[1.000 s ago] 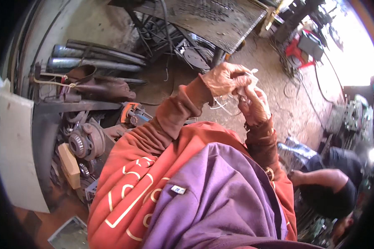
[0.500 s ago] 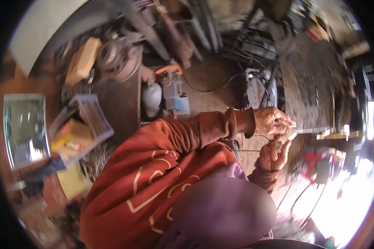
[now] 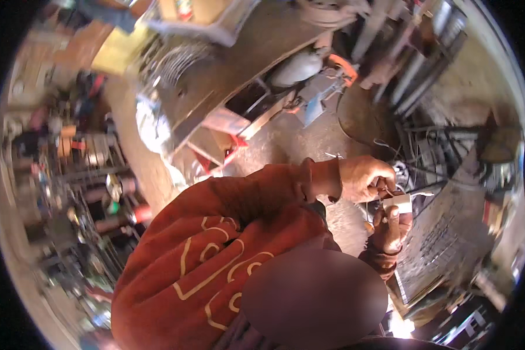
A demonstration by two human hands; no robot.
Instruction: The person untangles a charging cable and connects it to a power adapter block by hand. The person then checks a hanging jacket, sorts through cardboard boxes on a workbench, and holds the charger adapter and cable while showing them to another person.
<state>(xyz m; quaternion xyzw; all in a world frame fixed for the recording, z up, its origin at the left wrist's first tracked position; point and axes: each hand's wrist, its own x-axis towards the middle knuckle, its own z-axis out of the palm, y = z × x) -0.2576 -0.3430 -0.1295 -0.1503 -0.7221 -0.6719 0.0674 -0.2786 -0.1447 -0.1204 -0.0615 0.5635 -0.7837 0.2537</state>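
My left hand reaches in from the left in a red sleeve, its fingers closed in a pinch. What sits between those fingertips is too small to make out. Just below and to the right, my right hand grips a small pale rectangular block, the thumb pressed on its face. The left fingertips are right at the block's upper left edge. A thin pale strand shows to the right of the block; whether it joins the block I cannot tell.
A wooden bench runs across the upper left, with coiled wire on top. An orange and grey machine stands beyond my left hand. Dark metal bars lie to the right, beside a rough dark board. Cluttered shelves fill the far left.
My view has swung round, so the bench and machine now lie higher and farther right. Both hands stay close together; the pale block shows more plainly in my right hand.
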